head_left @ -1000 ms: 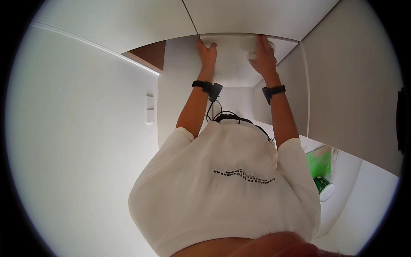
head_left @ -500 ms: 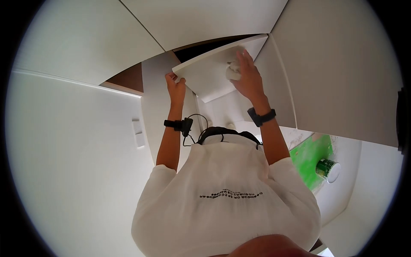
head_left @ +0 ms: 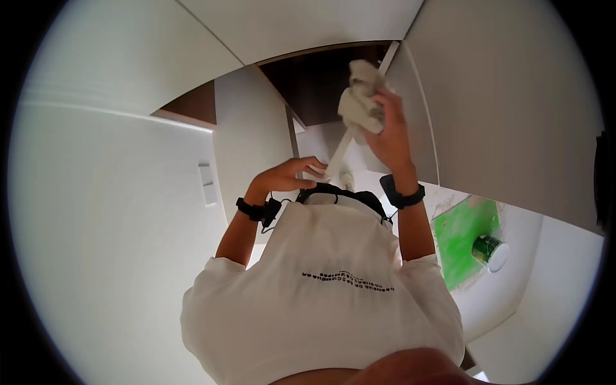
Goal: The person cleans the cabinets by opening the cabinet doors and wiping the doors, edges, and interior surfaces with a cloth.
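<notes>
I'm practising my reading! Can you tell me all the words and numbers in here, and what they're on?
No text can be read for certain.
White shirt: dark rows of lettering, too blurred to read.
Green bucket: any label is too small to read.
Cloth: no writing visible.

An indoor room under fitting-out, perhaps in a home, though the curved, dark-rimmed view leaves that unsure: pale built-in panels [head_left: 321, 22], an open cabinet [head_left: 308, 83] with a dark inside, wall switches [head_left: 206, 185], and a bucket [head_left: 493, 254] at the right edge of a stained green sheet [head_left: 454, 247].
</notes>
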The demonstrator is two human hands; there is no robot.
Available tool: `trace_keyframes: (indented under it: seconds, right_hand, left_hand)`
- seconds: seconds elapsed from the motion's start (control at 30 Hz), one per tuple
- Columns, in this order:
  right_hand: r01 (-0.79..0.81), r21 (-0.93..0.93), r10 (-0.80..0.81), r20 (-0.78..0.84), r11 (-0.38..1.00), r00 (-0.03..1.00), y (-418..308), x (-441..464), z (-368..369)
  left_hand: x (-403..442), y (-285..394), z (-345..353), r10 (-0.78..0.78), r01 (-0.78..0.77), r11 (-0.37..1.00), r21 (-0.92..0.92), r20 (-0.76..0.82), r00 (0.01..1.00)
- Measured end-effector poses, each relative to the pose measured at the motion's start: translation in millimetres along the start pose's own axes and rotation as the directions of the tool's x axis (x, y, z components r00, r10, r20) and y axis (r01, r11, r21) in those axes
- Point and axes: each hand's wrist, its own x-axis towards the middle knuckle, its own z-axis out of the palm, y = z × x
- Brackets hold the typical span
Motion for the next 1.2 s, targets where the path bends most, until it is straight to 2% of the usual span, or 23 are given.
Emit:
trace_keyframes:
  seconds: [0.03,0.07,0.13,0.17,0.2,0.23,0.3,0.33,0.37,0.4,0.43,0.5,0.57,0.63,0.67,0.73,0.77,0.8,0.83,0.9,1.0,1.1,1.2]
  right_hand:
    - [-0.038,0.031,0.035,0.084,0.999,0.996,-1,-8,6]
    - [0.039,-0.11,-0.032,0.06,0.993,0.998,-3,-12,9]
    - [0.121,-0.396,-0.108,0.055,0.91,0.993,-3,-31,18]
    - [0.12,-0.43,-0.095,0.079,0.895,0.992,-2,-42,23]
    - [0.117,-0.467,-0.078,0.102,0.877,0.992,1,-49,23]
    - [0.121,-0.519,-0.068,0.12,0.846,0.99,4,-53,19]
    - [0.023,-0.32,-0.024,0.0,0.947,1.0,5,-55,1]
    - [-0.015,-0.138,0.005,-0.073,0.99,0.997,11,-54,-6]
    - [0.0,-0.112,-0.013,-0.116,0.994,0.993,14,-54,-9]
    - [0.041,-0.227,-0.06,-0.076,0.973,0.995,14,-56,-13]
    - [0.04,-0.191,-0.057,-0.083,0.981,0.995,15,-58,-13]
    - [0.028,-0.119,-0.048,-0.167,0.993,0.985,17,-59,-4]
    - [0.025,-0.088,-0.043,-0.201,0.996,0.979,10,-60,5]
    - [0.03,-0.047,-0.04,-0.234,0.998,0.971,6,-60,22]
    - [0.018,-0.049,-0.032,-0.301,0.999,0.953,4,-59,23]
    - [-0.024,-0.078,-0.01,-0.403,0.997,0.915,-3,-59,33]
    - [-0.113,-0.121,0.05,-0.434,0.986,0.9,-7,-57,27]
    - [-0.203,-0.159,0.108,-0.466,0.966,0.878,-10,-52,30]
    - [-0.296,-0.173,0.173,-0.505,0.939,0.845,-16,-51,38]
    - [-0.32,-0.19,0.191,-0.494,0.928,0.848,-15,-54,35]
    - [-0.368,-0.111,0.251,-0.55,0.923,0.797,-14,-49,42]
    - [-0.415,-0.208,0.25,-0.54,0.886,0.804,-17,-48,40]
    - [-0.519,-0.053,0.388,-0.6,0.853,0.699,-26,-45,40]
  left_hand:
    - [9,2,6,-0.024,0.035,0.996,-0.076,0.138,0.99]
    - [19,7,13,0.089,-0.091,0.996,0.001,0.213,0.973]
    - [42,12,17,0.065,-0.075,0.997,0.015,0.341,0.938]
    - [49,9,23,0.047,-0.054,0.998,0.007,0.406,0.913]
    - [59,6,23,0.076,-0.063,0.997,-0.045,0.42,0.904]
    - [68,13,20,0.053,-0.055,0.998,-0.009,0.427,0.903]
    - [86,7,9,0.048,-0.089,0.991,0.099,0.353,0.934]
    - [95,6,2,0.081,-0.113,0.989,0.095,0.293,0.953]
    - [105,6,-6,0.12,-0.142,0.986,0.089,0.224,0.967]
    - [115,-3,-19,0.115,-0.143,0.979,0.147,0.181,0.977]
    - [126,-12,-32,0.116,-0.144,0.967,0.211,0.14,0.983]
    - [141,-12,-58,0.234,-0.234,0.965,0.118,0.02,0.972]
    - [149,9,-59,0.398,-0.4,0.916,0.031,-0.189,0.898]
    - [151,39,-34,0.56,-0.565,0.823,0.054,-0.242,0.793]
    - [160,49,-15,0.622,-0.611,0.782,0.125,-0.213,0.753]
    - [170,36,-17,0.575,-0.543,0.813,0.21,-0.142,0.806]
    - [190,30,-10,0.567,-0.533,0.814,0.23,-0.122,0.815]
    - [203,18,-11,0.691,-0.636,0.712,0.299,-0.134,0.71]
    - [207,18,-10,0.728,-0.657,0.672,0.341,-0.146,0.669]
    - [217,21,-13,0.799,-0.682,0.582,0.443,-0.158,0.58]
    - [230,15,-37,0.695,-0.63,0.689,0.36,-0.079,0.715]
    - [228,56,-21,0.818,-0.786,0.535,0.311,0.044,0.574]
    - [234,60,-42,0.802,-0.78,0.459,0.425,0.179,0.57]
